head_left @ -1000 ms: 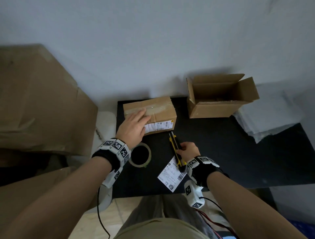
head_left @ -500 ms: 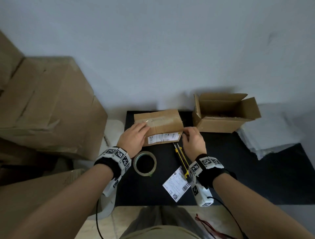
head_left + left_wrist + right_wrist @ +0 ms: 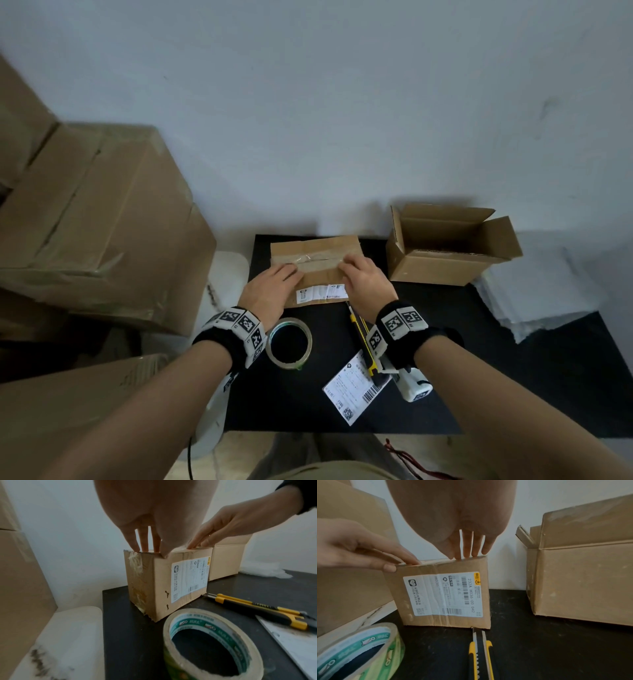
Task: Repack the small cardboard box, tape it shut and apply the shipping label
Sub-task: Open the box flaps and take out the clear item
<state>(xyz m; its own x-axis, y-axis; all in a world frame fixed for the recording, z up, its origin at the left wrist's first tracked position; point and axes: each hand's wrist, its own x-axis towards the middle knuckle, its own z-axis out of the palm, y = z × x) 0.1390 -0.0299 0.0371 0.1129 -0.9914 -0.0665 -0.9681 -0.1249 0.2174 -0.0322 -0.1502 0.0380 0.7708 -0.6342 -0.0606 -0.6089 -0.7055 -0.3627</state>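
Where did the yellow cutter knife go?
In the head view the yellow cutter knife lies on the black table, just under the right hand, between the tape roll and the loose label.

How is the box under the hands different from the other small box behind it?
The taped box is closed, with clear tape along its top; the open box has its flaps up. The taped box carries a printed label on its front; the open box's front is bare. Both are brown cardboard on the black table.

Utility knife (image 3: 363, 342) rear under right wrist; loose label (image 3: 354, 387) print too small.
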